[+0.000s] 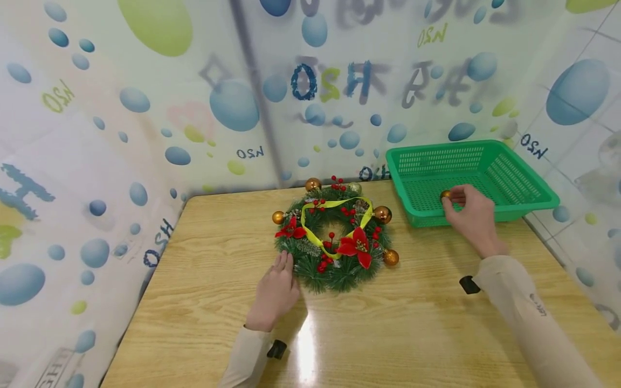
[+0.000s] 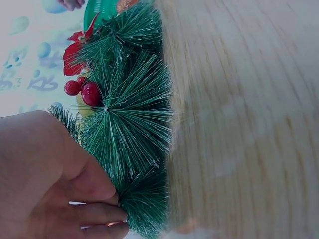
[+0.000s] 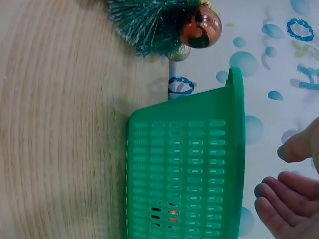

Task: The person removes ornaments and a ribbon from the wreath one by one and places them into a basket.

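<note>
A green artificial Christmas wreath [image 1: 317,276] lies on the table, dressed with red poinsettias [image 1: 357,247], red berries [image 2: 91,93], a yellow ribbon [image 1: 310,236] and several shiny ball ornaments [image 1: 383,214]. My left hand [image 1: 275,293] rests at the wreath's near left edge, its fairly straight fingers touching the green needles. Over the near side of a green plastic basket [image 1: 422,216] is my right hand [image 1: 473,215]. Its thumb and fingers stand apart in the right wrist view, holding nothing. A small orange-gold ball ornament [image 1: 445,194] shows beside its fingertips in the head view, and an orange spot glints through the basket's slots.
The basket stands at the table's back right, close by the wall. A light wood table [image 1: 218,302] lies under everything. Behind and beside it hangs a white covering [image 1: 189,124] printed with blue and green drops.
</note>
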`<state>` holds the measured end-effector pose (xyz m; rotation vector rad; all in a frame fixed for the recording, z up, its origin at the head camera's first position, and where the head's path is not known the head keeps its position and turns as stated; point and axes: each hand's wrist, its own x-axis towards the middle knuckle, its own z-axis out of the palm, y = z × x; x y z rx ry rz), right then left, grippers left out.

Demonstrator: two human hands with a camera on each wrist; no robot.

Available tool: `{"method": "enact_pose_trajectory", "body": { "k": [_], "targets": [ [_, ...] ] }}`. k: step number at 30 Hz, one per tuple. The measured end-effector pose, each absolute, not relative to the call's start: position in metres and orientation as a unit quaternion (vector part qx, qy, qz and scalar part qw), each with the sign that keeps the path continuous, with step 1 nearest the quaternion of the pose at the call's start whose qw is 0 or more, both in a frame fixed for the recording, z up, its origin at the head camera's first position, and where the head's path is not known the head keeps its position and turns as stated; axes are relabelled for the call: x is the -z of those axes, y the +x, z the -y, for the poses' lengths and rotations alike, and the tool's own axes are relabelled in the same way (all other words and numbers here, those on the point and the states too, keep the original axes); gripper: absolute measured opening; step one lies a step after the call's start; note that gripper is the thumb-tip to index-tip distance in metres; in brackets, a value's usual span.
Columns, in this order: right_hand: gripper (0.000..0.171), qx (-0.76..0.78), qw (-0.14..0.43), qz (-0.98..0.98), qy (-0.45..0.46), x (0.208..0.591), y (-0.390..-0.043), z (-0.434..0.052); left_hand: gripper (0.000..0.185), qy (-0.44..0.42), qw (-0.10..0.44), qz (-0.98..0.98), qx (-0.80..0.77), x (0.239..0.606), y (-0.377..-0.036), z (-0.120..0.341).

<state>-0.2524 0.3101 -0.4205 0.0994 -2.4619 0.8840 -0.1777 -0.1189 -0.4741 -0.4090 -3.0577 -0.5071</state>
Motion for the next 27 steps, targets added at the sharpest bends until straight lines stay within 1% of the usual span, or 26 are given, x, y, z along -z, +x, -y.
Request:
{"method": "enact_pose_trajectory", "body": {
  "k": [9, 15, 27],
  "targets": [
    [0.028, -0.341, 0.266, 0.9, 0.059, 0.423, -0.242, -0.294, 0.057, -0.127, -0.009, 0.979, 0.162, 0.474, -0.177, 0.121],
    [0.026, -0.339, 0.284, 0.893, 0.083, 0.423, -0.236, -0.284, 0.057, -0.128, -0.005, 0.978, 0.163, 0.475, -0.178, 0.12],
    [0.023, -0.333, 0.295, 0.89, 0.103, 0.423, -0.225, -0.269, 0.058, -0.125, -0.014, 0.977, 0.17, 0.478, -0.181, 0.121]
  ]
}}
